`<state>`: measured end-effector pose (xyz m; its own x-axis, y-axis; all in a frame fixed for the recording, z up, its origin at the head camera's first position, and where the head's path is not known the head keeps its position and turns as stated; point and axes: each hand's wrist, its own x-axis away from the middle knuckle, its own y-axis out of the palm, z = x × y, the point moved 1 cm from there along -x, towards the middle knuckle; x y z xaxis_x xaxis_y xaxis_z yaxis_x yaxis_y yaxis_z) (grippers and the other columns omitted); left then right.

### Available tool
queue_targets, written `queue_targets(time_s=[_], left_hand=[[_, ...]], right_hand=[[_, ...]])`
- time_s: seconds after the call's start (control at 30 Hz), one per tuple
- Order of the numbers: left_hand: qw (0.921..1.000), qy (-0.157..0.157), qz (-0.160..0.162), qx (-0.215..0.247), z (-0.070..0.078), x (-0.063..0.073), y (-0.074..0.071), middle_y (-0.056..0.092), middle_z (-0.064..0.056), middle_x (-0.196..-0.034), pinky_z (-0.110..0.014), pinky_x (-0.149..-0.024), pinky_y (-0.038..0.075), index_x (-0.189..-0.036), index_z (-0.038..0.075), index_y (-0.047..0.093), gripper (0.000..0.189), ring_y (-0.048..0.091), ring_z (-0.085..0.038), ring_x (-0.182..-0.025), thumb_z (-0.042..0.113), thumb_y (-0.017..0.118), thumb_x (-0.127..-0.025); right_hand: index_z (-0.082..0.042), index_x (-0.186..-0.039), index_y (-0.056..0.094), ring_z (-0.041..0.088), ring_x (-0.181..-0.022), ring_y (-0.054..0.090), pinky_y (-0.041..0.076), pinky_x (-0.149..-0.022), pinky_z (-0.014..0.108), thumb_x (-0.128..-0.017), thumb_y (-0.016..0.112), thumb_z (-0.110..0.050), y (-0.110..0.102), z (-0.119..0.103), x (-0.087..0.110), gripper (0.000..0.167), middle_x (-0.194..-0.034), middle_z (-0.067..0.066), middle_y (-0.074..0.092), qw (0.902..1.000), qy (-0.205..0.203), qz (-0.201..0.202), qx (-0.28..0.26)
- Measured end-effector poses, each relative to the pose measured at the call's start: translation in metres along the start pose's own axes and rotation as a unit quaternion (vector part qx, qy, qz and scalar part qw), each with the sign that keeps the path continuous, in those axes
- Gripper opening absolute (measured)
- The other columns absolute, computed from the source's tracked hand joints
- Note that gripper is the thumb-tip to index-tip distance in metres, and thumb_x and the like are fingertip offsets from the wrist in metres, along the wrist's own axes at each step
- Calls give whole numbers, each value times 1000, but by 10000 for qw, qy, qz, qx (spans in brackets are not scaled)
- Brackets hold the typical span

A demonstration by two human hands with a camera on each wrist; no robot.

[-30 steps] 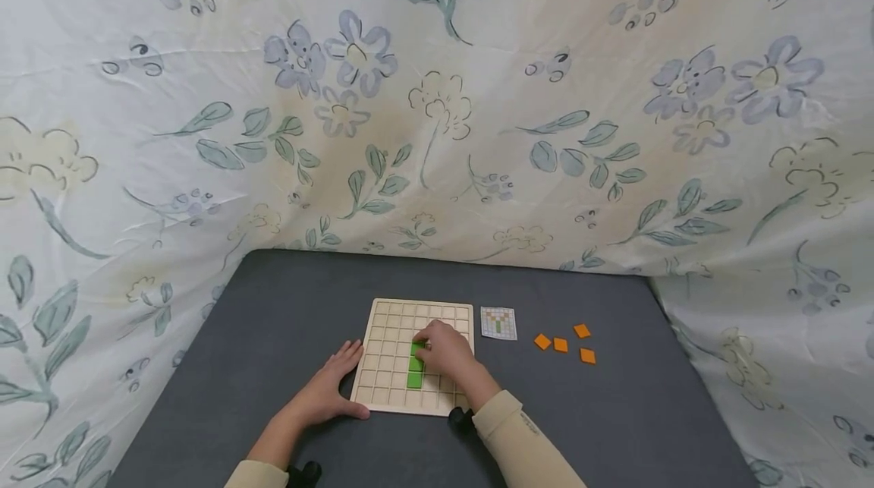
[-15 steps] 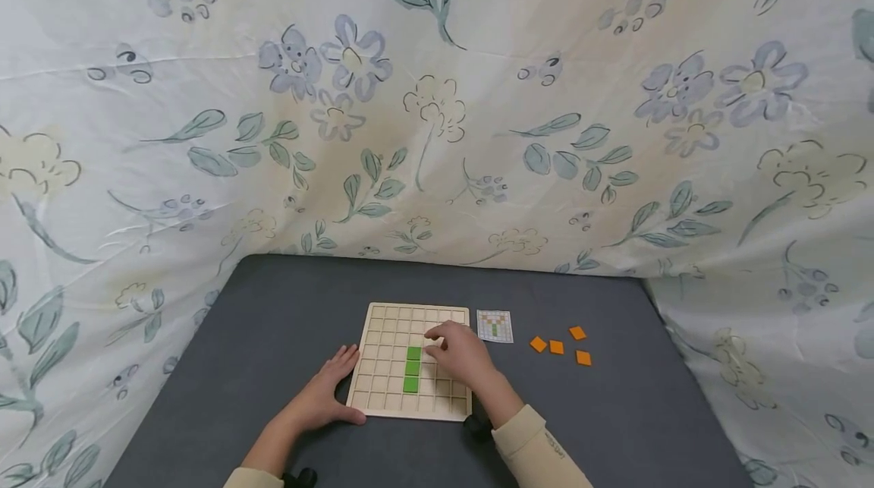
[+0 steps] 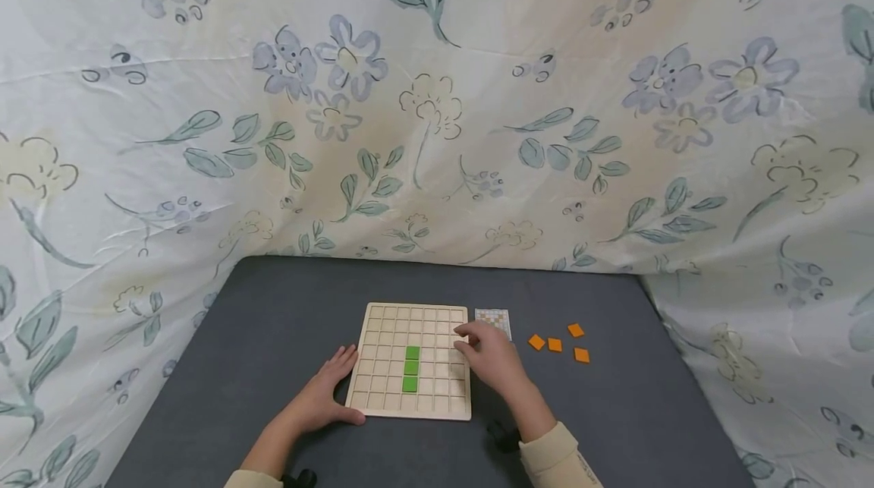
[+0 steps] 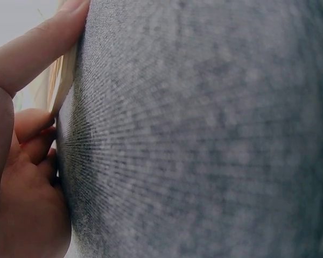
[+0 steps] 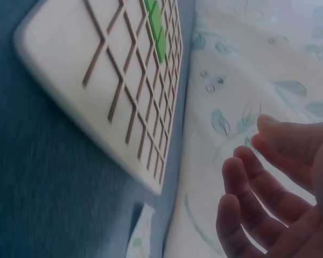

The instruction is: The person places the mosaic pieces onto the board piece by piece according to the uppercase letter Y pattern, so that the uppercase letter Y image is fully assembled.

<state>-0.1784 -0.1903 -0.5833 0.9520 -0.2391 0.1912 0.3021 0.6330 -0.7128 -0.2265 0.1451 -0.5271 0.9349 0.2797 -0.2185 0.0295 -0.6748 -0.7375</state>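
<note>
A pale wooden grid board [image 3: 444, 399] lies on the dark table, with three green square tiles [image 3: 410, 369] set in a column of its cells. My left hand [image 3: 319, 395] rests at the board's left side, fingers spread along the edge and thumb at the near left corner. In the left wrist view the thumb [image 4: 43, 48] lies against the board's edge. My right hand [image 3: 497, 357] hovers over the board's right edge, fingers loosely bent, nothing between them. It partly hides a small printed pattern card [image 3: 495, 315] in the head view.
Several orange square tiles [image 3: 554, 345] lie scattered on the table [image 3: 635, 412] to the right of the card. A floral cloth [image 3: 437, 192] hangs behind the table and along both sides.
My right hand has drawn away from the green tiles and moved right to the board's edge, uncovering the top green tile. My left hand has stayed at the board.
</note>
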Motion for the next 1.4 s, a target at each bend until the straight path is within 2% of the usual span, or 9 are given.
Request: queue_targets(time_s=[0.1, 0.27, 0.6, 0.73, 1.0, 1.23, 1.4], left_hand=[[10000, 9, -5, -16, -1, 0, 0, 22, -14, -168, -64, -122, 14, -158, 5, 30, 125, 10, -39, -156, 48, 95, -61], [10000, 71, 32, 0, -2, 0, 0, 22, -15, -167, -64, -122, 14, -158, 4, 31, 124, 10, -40, -156, 46, 95, -60], [10000, 98, 2, 20, -2, 0, -1, 23, -15, -167, -63, -122, 14, -158, 4, 31, 124, 11, -39, -156, 46, 95, -61], [9999, 166, -13, 27, -2, -1, 0, 23, -16, -167, -64, -122, 14, -158, 3, 31, 123, 11, -40, -156, 46, 95, -62], [10000, 64, 23, 49, -1, 0, -2, 23, -14, -167, -65, -121, 14, -158, 4, 31, 123, 11, -39, -156, 44, 95, -61], [10000, 42, -9, 21, 0, 0, -1, 23, -14, -167, -65, -122, 14, -158, 4, 31, 122, 11, -39, -156, 44, 95, -62], [10000, 21, -23, 34, 0, 0, -1, 23, -14, -167, -64, -122, 14, -158, 4, 31, 122, 11, -39, -156, 43, 95, -62]], right_hand=[[-14, -118, 74, 17, -88, 69, 52, -62, 25, -91, 76, -17, -8, 3, 5, 27, -110, 3, 73, 9997, 53, 232, 27], [-17, -118, 75, 15, -84, 67, 53, -62, 25, -90, 78, -18, -18, 12, 9, 29, -112, 1, 73, 9986, 215, 474, 39], [-12, -121, 74, 18, -85, 67, 54, -63, 28, -88, 80, -16, -33, 40, 17, 34, -109, 5, 72, 9947, 832, 603, 80], [-11, -121, 73, 21, -89, 68, 56, -66, 30, -88, 79, -16, -45, 50, 23, 33, -109, 7, 72, 9931, 943, 686, 147], [-9, -122, 73, 28, -95, 69, 59, -76, 44, -88, 79, -13, -67, 72, 31, 35, -114, 11, 72, 9908, 1043, 800, 315], [-8, -124, 71, 31, -96, 68, 56, -69, 41, -89, 78, -13, -82, 97, 39, 36, -113, 14, 73, 9879, 1306, 740, 388], [-7, -126, 69, 33, -99, 67, 57, -73, 45, -90, 76, -11, -89, 115, 47, 37, -116, 16, 70, 9868, 1406, 704, 380]])
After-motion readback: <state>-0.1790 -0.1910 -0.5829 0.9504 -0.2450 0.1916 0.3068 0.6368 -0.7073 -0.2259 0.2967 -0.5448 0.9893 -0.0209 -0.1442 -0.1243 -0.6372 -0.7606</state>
